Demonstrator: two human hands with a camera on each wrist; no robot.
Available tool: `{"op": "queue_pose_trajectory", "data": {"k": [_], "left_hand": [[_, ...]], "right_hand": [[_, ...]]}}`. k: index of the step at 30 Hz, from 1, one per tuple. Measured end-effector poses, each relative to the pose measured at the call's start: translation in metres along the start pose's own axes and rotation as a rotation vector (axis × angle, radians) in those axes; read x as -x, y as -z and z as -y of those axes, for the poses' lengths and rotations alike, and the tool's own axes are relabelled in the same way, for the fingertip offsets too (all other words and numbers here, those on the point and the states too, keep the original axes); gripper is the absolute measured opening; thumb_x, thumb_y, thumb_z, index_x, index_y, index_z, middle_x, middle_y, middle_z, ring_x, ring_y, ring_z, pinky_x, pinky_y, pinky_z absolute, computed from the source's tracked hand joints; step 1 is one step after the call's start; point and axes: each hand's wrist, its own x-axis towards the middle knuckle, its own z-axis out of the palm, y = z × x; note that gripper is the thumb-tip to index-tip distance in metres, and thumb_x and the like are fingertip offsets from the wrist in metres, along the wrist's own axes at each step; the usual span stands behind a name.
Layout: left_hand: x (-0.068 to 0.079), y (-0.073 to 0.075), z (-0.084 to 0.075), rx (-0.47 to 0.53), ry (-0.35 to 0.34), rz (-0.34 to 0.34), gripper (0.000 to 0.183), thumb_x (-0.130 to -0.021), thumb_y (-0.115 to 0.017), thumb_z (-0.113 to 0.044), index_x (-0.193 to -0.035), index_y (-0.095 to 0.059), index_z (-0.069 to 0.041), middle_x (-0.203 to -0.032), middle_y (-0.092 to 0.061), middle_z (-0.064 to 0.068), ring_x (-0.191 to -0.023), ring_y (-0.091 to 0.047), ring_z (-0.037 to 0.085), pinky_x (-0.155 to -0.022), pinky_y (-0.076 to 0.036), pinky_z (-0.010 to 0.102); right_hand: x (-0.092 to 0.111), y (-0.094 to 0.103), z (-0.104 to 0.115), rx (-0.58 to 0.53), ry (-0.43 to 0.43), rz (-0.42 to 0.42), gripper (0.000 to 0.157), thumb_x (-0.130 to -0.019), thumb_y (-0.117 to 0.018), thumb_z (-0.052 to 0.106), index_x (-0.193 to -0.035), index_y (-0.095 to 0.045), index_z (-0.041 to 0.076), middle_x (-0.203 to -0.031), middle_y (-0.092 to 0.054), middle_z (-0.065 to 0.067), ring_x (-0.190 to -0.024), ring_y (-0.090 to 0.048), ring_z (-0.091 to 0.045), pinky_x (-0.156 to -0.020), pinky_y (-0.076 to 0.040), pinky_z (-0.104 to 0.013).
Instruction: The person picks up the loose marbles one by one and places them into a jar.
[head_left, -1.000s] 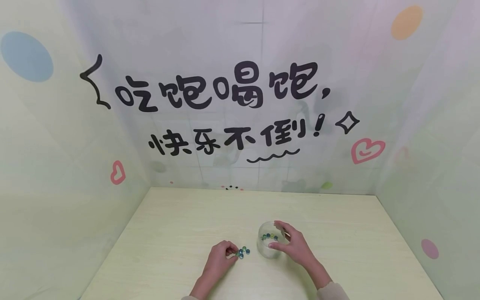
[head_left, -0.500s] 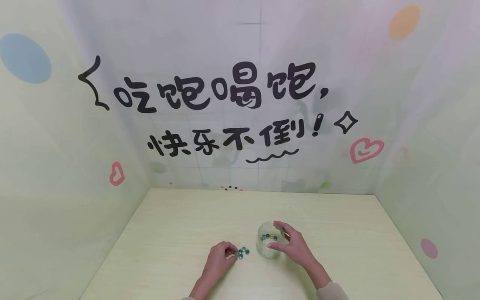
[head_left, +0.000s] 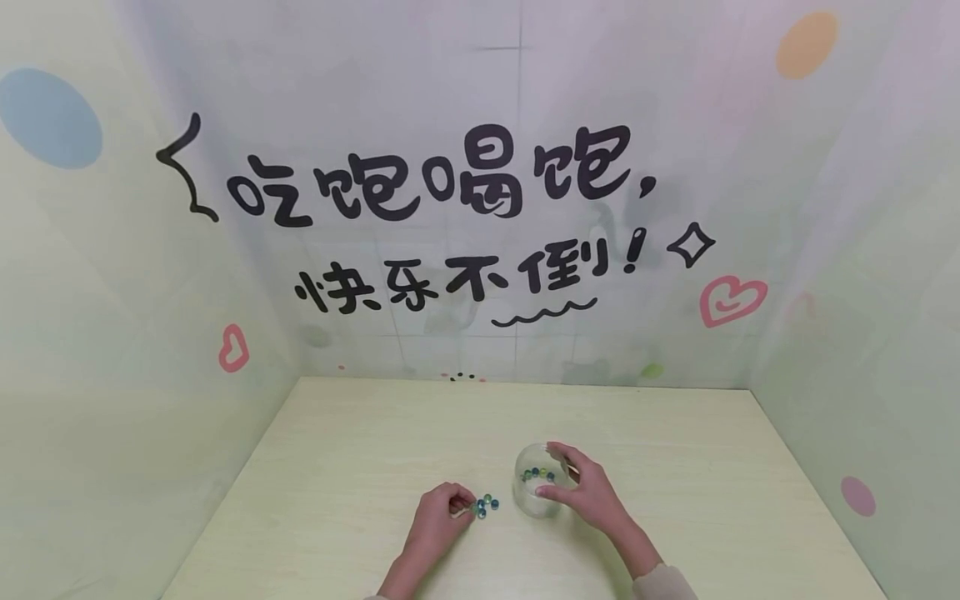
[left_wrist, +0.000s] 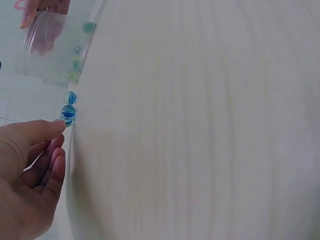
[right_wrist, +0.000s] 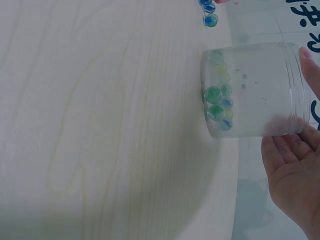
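My left grip [head_left: 442, 515], nearly closed, pinches a marble [left_wrist: 68, 123] | right grip [head_left: 589, 497] curls wide round the jar [right_wrist: 260, 85] | loose marbles [head_left: 482, 505] between, on the surface [head_left: 337, 475], could scatter if my fingertips bump them

The jar [head_left: 529, 493] stands on the table [head_left: 360, 442], with inner marbles [right_wrist: 213, 94] at its bottom. Loose marbles [head_left: 482, 512] lie just left of it, between jar and left hand [head_left: 437, 518], which touches the leftmost. The right hand [head_left: 595, 496] is around the jar's right side. Behind the table rises the wall [head_left: 420, 354]
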Motion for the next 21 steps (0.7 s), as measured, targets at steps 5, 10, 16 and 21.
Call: {"op": "queue_pose_trajectory", "data": {"k": [5, 10, 16, 21], "left_hand": [[0.000, 0.001, -0.002, 0.008, -0.005, -0.006, 0.013, -0.081, -0.077, -0.007, -0.091, -0.071, -0.012, -0.085, -0.065, -0.004, -0.075, -0.054, 0.002, -0.065, -0.049, 0.017], [0.000, 0.002, -0.004, 0.008, -0.012, -0.016, 0.012, -0.081, -0.076, -0.008, -0.091, -0.072, -0.013, -0.085, -0.065, -0.005, -0.076, -0.054, 0.002, -0.066, -0.050, 0.017], [-0.001, 0.003, -0.008, 0.009, -0.021, -0.018, 0.012, -0.082, -0.077, -0.007, -0.091, -0.072, -0.013, -0.086, -0.066, -0.005, -0.078, -0.055, 0.003, -0.068, -0.051, 0.018], [-0.002, 0.006, -0.013, 0.021, -0.025, -0.022, 0.012, -0.082, -0.077, -0.007, -0.092, -0.072, -0.013, -0.087, -0.066, -0.004, -0.079, -0.056, 0.003, -0.069, -0.051, 0.017]], "right_hand": [[0.001, 0.000, 0.000, 0.008, 0.002, -0.004, 0.068, -0.080, -0.083, 0.018, -0.140, -0.053, 0.003, -0.141, -0.058, -0.017, -0.136, -0.050, -0.040, -0.108, -0.046, -0.051], [0.000, -0.001, -0.001, 0.011, -0.001, -0.003, 0.068, -0.081, -0.083, 0.017, -0.140, -0.052, 0.004, -0.142, -0.058, -0.016, -0.136, -0.049, -0.040, -0.109, -0.045, -0.051], [0.000, -0.001, -0.001, 0.006, 0.002, -0.005, 0.068, -0.081, -0.083, 0.018, -0.140, -0.053, 0.003, -0.141, -0.058, -0.017, -0.136, -0.049, -0.040, -0.109, -0.045, -0.051], [0.001, -0.001, -0.001, 0.013, 0.002, -0.004, 0.068, -0.081, -0.083, 0.018, -0.140, -0.053, 0.003, -0.141, -0.058, -0.017, -0.136, -0.049, -0.040, -0.109, -0.046, -0.050]]}}
